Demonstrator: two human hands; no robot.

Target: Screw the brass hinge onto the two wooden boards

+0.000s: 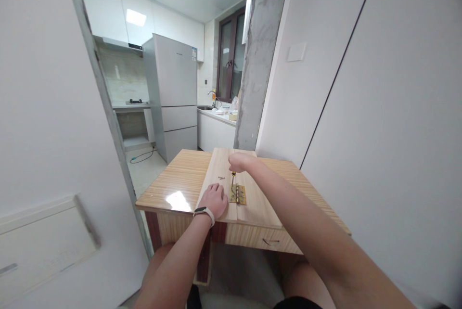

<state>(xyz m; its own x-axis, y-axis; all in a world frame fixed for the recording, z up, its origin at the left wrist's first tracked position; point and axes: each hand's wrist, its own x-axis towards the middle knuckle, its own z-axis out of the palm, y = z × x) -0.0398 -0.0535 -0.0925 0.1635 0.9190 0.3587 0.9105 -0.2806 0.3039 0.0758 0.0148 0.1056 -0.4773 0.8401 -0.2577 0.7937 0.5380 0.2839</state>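
Two light wooden boards [260, 203] lie side by side on a striped wooden desk [173, 172]. A brass hinge [242, 195] spans the seam between them. My right hand [240, 161] is closed round the handle of a screwdriver [233, 174], held upright with its shaft pointing down at the hinge's left leaf. Its tip is too small to make out clearly. My left hand [215, 199] rests flat on the left board beside the hinge, fingers stretched forward and holding nothing. A few loose screws [221, 178] lie on the left board beyond my left fingertips.
A drawer with a dark handle [270, 241] is in the desk's front, above my legs. A pale wall [361, 107] stands close on the right, a white panel on the left. Beyond the desk are a grey fridge [178, 73] and a kitchen counter with a sink [205, 107].
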